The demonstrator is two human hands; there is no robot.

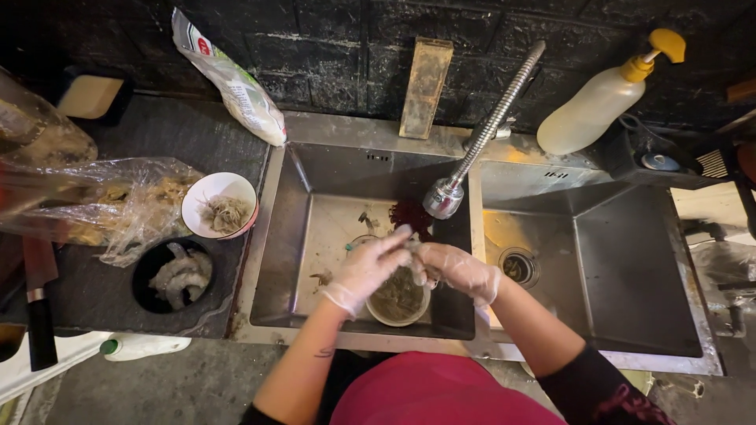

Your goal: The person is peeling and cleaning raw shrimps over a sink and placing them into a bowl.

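Head view: sink point(299, 236) station.
Left hand point(364, 271): gloved, closed on a shrimp point(411, 245).
Right hand point(461, 271): gloved, pinching the same shrimp, above the bowl point(398, 299).
Done: peeled shrimp fill black bowl point(179, 275); shells in white bowl point(220, 206).
Left: unpeeled ones remain in the sink bowl.

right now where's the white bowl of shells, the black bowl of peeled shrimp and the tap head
white bowl point(206, 194): head view, on its bare inner wall, left of the shells.
black bowl point(146, 277): head view, on its dark inner wall, left of the shrimp.
tap head point(443, 197): head view, on the metal nozzle end.
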